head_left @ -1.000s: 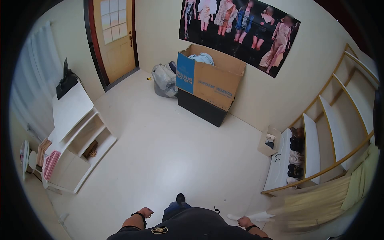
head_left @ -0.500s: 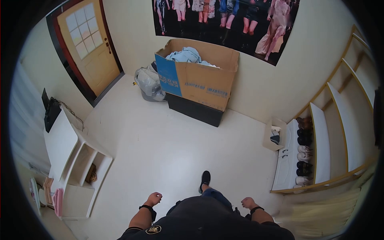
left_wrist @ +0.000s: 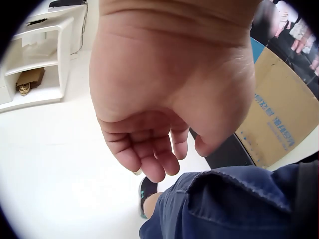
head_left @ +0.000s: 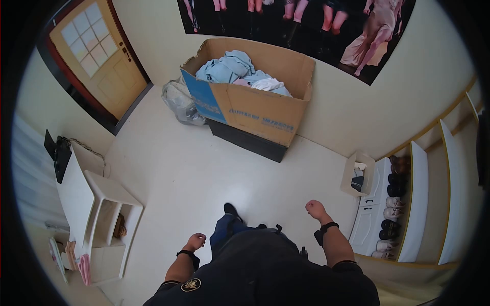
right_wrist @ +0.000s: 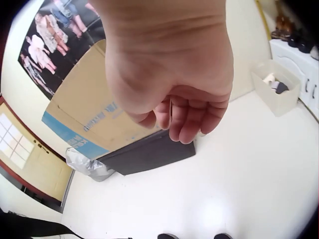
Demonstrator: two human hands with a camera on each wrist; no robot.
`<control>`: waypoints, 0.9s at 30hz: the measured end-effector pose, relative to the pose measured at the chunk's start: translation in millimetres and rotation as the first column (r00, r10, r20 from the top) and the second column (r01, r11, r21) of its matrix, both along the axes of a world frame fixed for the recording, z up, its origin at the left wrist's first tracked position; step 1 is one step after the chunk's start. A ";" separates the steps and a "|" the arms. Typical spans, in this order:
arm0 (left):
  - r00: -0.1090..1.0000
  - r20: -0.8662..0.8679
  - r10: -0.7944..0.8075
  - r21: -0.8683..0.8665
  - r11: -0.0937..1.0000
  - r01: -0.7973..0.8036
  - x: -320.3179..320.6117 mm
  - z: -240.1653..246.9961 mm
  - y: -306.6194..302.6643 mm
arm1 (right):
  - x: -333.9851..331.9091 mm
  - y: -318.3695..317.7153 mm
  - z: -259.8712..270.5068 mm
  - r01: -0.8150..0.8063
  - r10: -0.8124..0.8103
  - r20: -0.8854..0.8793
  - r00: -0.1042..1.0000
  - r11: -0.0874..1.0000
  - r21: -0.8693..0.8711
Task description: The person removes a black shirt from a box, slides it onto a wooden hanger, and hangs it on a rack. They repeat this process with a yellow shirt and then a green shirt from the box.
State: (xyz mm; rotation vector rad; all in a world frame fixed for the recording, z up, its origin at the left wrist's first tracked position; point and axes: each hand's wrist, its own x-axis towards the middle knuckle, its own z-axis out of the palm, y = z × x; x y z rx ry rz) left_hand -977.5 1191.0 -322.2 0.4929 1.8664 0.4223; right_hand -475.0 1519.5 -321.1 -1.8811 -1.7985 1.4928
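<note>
My left hand (head_left: 195, 241) hangs beside the body with nothing in it; in the left wrist view the hand (left_wrist: 169, 94) has loosely curled fingers. Farther forward on the other side is my right hand (head_left: 315, 209), also empty, its fingers loosely bent in the right wrist view (right_wrist: 172, 84). Neither touches anything. Ahead of both, a large cardboard box (head_left: 255, 109) sits on a black base (head_left: 247, 141) against the wall. Light blue cloth (head_left: 227, 67) and white cloth (head_left: 270, 85) fill it.
A grey plastic bag (head_left: 181, 104) leans left of the box, near a yellow door (head_left: 102, 56). White shelving (head_left: 109, 229) stands at left. On the right are a beige bin (head_left: 351, 176), a white cabinet (head_left: 365, 224), a row of shoes (head_left: 392, 211) and tall shelves (head_left: 412, 204).
The view has moved closer to the cardboard box, and more cloth shows inside. My right hand has swung forward, while the left stays low. The feet have changed position.
</note>
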 end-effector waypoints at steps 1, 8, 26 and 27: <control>1.000 0.002 -0.020 0.022 1.000 0.019 -3.4 -0.8 19.2 | -10.2 18.8 -2.1 -0.065 0.064 0.016 0.998 0.995 0.077; 0.994 0.075 -0.077 0.050 0.996 0.073 -82.6 -15.3 165.7 | -104.4 130.8 74.0 -0.143 0.138 0.037 0.990 0.962 0.231; 0.954 -0.295 -0.055 0.742 0.616 0.265 -232.0 159.0 528.6 | -256.2 349.5 236.7 0.049 0.047 -0.278 0.959 0.944 0.326; 0.932 -0.362 -0.017 0.766 0.565 0.307 -232.2 176.8 545.2 | -260.0 360.4 247.6 0.061 0.031 -0.278 0.960 0.946 0.318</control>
